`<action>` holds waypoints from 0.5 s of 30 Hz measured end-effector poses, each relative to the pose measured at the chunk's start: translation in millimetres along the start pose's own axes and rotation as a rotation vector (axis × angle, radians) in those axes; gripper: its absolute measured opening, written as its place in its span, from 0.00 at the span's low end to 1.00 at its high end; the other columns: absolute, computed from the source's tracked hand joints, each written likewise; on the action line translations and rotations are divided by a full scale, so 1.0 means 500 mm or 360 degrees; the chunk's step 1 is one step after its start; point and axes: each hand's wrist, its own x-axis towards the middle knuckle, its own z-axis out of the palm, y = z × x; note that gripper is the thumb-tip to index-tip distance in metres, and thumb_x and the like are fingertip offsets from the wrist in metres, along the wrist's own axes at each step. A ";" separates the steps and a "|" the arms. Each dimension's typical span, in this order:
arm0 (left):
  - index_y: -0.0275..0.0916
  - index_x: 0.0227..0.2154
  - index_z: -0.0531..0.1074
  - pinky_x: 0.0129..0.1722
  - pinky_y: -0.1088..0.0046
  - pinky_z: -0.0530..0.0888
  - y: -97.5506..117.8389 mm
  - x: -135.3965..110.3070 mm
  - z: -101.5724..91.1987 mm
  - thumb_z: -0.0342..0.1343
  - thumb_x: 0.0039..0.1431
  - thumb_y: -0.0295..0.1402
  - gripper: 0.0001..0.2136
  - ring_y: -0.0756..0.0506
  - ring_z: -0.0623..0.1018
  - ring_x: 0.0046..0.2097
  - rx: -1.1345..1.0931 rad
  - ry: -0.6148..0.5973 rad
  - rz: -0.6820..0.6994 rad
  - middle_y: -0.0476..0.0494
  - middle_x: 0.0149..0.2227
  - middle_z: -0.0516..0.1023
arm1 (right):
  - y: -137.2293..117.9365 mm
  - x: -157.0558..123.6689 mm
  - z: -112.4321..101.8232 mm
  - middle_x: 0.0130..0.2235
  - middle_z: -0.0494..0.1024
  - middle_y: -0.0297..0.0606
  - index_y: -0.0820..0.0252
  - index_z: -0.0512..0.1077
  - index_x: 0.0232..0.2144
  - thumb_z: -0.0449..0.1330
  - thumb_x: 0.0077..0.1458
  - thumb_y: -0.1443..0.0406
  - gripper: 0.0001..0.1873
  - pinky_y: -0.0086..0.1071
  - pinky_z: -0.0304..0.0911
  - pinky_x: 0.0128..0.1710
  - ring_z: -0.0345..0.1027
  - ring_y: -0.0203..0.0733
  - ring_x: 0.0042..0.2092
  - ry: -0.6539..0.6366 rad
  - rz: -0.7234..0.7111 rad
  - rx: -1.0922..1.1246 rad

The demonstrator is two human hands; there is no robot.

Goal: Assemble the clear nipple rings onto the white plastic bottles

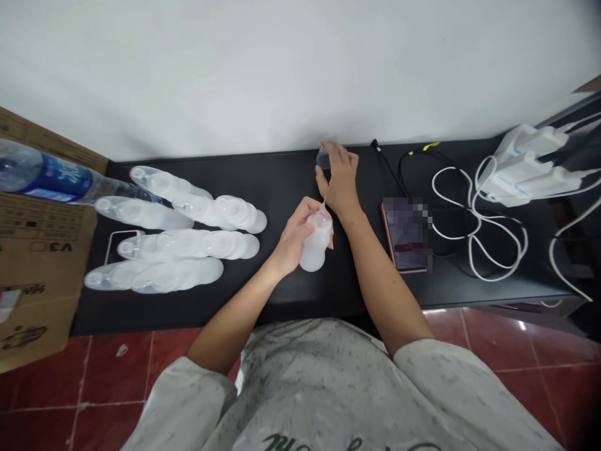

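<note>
My left hand (297, 237) is wrapped round a small frosted white bottle (315, 245), held upright above the black table (291, 181). Just behind it, my right hand (339, 178) pinches a small clear cap or pump top (323, 156), and a thin tube hangs from it down toward the bottle's open mouth. Several more frosted bottles (183, 241) lie on their sides in rows on the table to the left.
A cardboard box (32, 275) stands at the left with a blue-labelled water bottle (51, 178) across it. A phone (407, 235) lies right of my right arm. White cables (474, 225) and white chargers (526, 166) fill the right end. Red floor tiles show below.
</note>
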 end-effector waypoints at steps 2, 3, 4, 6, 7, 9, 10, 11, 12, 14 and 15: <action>0.42 0.42 0.68 0.28 0.72 0.76 -0.001 0.001 0.000 0.62 0.65 0.49 0.16 0.47 0.81 0.27 0.0014 0.0040 -0.0006 0.51 0.33 0.79 | -0.002 -0.002 -0.002 0.70 0.68 0.52 0.52 0.64 0.72 0.54 0.75 0.58 0.27 0.69 0.57 0.69 0.59 0.65 0.70 -0.0002 0.0006 0.0067; 0.42 0.41 0.68 0.27 0.72 0.76 0.000 0.002 0.000 0.62 0.64 0.49 0.16 0.47 0.81 0.27 0.0010 0.0062 -0.0006 0.51 0.32 0.79 | -0.004 -0.003 -0.004 0.68 0.69 0.52 0.52 0.65 0.71 0.55 0.75 0.58 0.26 0.68 0.57 0.69 0.60 0.65 0.70 0.0000 0.0016 0.0119; 0.42 0.41 0.67 0.27 0.72 0.76 0.000 0.003 0.001 0.62 0.64 0.49 0.16 0.47 0.81 0.26 0.0001 0.0089 -0.0005 0.51 0.32 0.79 | -0.007 -0.003 -0.005 0.67 0.71 0.51 0.52 0.65 0.71 0.56 0.75 0.57 0.26 0.68 0.58 0.69 0.61 0.65 0.69 0.0009 0.0034 0.0189; 0.42 0.39 0.67 0.26 0.72 0.75 0.003 0.008 0.003 0.62 0.64 0.49 0.16 0.47 0.80 0.25 -0.0030 0.0146 -0.0007 0.51 0.31 0.79 | -0.013 -0.002 -0.008 0.64 0.75 0.50 0.51 0.67 0.69 0.58 0.74 0.54 0.25 0.66 0.63 0.67 0.66 0.63 0.66 0.0053 0.0091 0.0390; 0.42 0.38 0.67 0.25 0.72 0.75 0.005 0.010 0.004 0.61 0.64 0.49 0.16 0.47 0.80 0.24 -0.0052 0.0177 -0.0011 0.51 0.30 0.79 | -0.016 -0.001 -0.010 0.61 0.77 0.49 0.50 0.68 0.68 0.59 0.74 0.51 0.26 0.63 0.66 0.65 0.69 0.61 0.64 0.0089 0.0134 0.0520; 0.42 0.37 0.67 0.23 0.72 0.74 0.011 0.015 0.005 0.60 0.64 0.47 0.14 0.47 0.79 0.23 -0.0111 0.0232 -0.0020 0.51 0.29 0.79 | -0.022 0.003 -0.014 0.56 0.80 0.45 0.49 0.70 0.64 0.63 0.70 0.45 0.29 0.56 0.72 0.60 0.74 0.57 0.59 0.0158 0.0243 0.0818; 0.42 0.37 0.67 0.23 0.72 0.73 0.015 0.017 0.006 0.60 0.64 0.46 0.13 0.47 0.79 0.23 -0.0146 0.0251 -0.0024 0.51 0.29 0.79 | -0.026 0.005 -0.018 0.54 0.81 0.43 0.48 0.72 0.62 0.65 0.67 0.42 0.30 0.52 0.74 0.58 0.75 0.55 0.57 0.0179 0.0301 0.0975; 0.42 0.36 0.67 0.23 0.72 0.73 0.018 0.018 0.006 0.59 0.64 0.45 0.12 0.47 0.78 0.22 -0.0180 0.0261 -0.0026 0.51 0.28 0.79 | -0.032 0.007 -0.023 0.52 0.82 0.42 0.48 0.73 0.59 0.66 0.65 0.39 0.30 0.48 0.76 0.55 0.77 0.53 0.55 0.0187 0.0355 0.1129; 0.43 0.36 0.67 0.23 0.72 0.72 0.020 0.019 0.005 0.59 0.64 0.45 0.12 0.47 0.78 0.22 -0.0213 0.0265 -0.0030 0.51 0.28 0.78 | -0.039 0.008 -0.029 0.50 0.82 0.40 0.47 0.75 0.56 0.66 0.63 0.37 0.31 0.45 0.77 0.53 0.78 0.51 0.53 0.0183 0.0403 0.1274; 0.43 0.36 0.66 0.23 0.72 0.72 0.023 0.020 0.004 0.58 0.63 0.45 0.12 0.47 0.77 0.22 -0.0284 0.0280 -0.0062 0.51 0.28 0.78 | -0.057 0.006 -0.045 0.48 0.83 0.38 0.47 0.77 0.51 0.66 0.60 0.35 0.30 0.42 0.78 0.48 0.80 0.49 0.50 0.0137 0.0476 0.1527; 0.43 0.36 0.66 0.24 0.71 0.72 0.024 0.020 0.003 0.58 0.63 0.46 0.13 0.47 0.77 0.22 -0.0325 0.0302 -0.0093 0.51 0.28 0.78 | -0.069 0.003 -0.055 0.47 0.83 0.37 0.47 0.77 0.50 0.67 0.60 0.35 0.30 0.40 0.79 0.47 0.80 0.48 0.49 0.0102 0.0504 0.1635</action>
